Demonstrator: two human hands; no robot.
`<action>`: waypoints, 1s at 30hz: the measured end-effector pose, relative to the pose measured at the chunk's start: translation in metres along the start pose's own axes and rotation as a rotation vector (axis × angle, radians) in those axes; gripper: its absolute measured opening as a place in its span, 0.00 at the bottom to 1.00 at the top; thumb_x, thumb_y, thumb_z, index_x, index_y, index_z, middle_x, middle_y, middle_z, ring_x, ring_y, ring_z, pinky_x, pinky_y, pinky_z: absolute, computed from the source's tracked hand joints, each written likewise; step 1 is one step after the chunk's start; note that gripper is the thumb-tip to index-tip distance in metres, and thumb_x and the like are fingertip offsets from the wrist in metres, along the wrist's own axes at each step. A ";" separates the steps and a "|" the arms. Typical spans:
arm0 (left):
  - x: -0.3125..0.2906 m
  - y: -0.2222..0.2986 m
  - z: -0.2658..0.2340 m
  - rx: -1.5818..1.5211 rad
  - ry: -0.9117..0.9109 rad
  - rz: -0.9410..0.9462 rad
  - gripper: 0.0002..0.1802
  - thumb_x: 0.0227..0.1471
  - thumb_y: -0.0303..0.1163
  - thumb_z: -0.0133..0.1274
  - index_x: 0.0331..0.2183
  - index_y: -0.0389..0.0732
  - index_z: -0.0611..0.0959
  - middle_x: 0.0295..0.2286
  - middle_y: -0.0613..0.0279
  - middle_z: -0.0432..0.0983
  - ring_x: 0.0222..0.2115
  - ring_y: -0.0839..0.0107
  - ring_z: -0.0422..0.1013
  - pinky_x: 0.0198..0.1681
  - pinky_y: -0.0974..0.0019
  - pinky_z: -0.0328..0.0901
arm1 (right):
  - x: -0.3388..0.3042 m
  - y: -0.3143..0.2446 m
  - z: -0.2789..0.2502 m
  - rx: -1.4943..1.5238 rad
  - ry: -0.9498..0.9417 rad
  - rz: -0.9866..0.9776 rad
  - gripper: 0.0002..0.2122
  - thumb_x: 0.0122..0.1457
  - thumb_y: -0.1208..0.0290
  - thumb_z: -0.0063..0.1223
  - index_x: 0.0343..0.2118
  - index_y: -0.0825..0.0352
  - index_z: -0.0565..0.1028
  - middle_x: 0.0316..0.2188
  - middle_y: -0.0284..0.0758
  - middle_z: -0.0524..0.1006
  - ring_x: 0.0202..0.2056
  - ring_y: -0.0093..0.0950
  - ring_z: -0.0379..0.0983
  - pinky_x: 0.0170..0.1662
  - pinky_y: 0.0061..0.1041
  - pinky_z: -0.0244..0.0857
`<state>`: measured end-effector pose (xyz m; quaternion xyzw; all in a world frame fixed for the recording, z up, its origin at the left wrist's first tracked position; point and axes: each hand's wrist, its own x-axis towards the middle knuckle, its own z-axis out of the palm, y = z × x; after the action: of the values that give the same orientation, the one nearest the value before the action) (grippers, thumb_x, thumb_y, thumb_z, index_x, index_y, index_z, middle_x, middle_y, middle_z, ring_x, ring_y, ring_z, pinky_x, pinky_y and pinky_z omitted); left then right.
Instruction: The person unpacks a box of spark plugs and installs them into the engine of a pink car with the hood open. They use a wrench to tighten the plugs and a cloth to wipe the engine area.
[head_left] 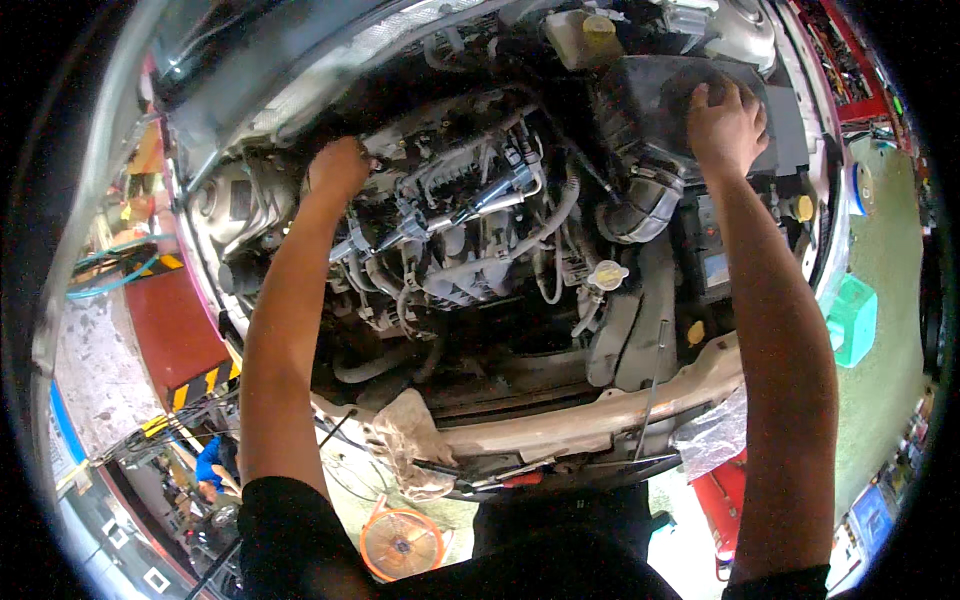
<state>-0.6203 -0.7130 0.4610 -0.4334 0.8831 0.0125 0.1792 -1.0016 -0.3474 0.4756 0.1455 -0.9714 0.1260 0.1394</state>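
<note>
My left hand [342,168] is closed at the back left of the engine [470,210], near its upper edge. Something small and dark shows at its fingertips, too little to name. Over at the back right, my right hand [727,130] rests on a black plastic box cover [645,90], its fingers bent and apart. From beside that box a ribbed grey air duct [645,205] curves down toward the engine. Between my arms lie the engine's metal fuel rail [490,200] and a bent grey hose [520,245].
A radiator cap [607,275] sits right of the engine. A dirty cloth [408,440] and a red-handled tool [522,480] lie along the front edge. An orange round fan [402,543] stands below on the floor. A green plastic container [853,320] is at the right.
</note>
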 end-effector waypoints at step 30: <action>0.079 -0.012 0.020 0.038 -1.008 -0.097 0.06 0.46 0.31 0.49 0.20 0.44 0.72 0.12 0.68 0.59 0.11 0.74 0.52 0.15 0.62 0.46 | 0.001 -0.009 0.004 0.087 0.040 -0.017 0.23 0.63 0.46 0.46 0.60 0.45 0.73 0.65 0.34 0.66 0.70 0.39 0.53 0.68 0.52 0.45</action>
<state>-0.6490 -0.7768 0.4180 -0.4106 0.6660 0.1958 0.5913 -1.0002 -0.3574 0.4738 0.1573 -0.9607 0.1699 0.1534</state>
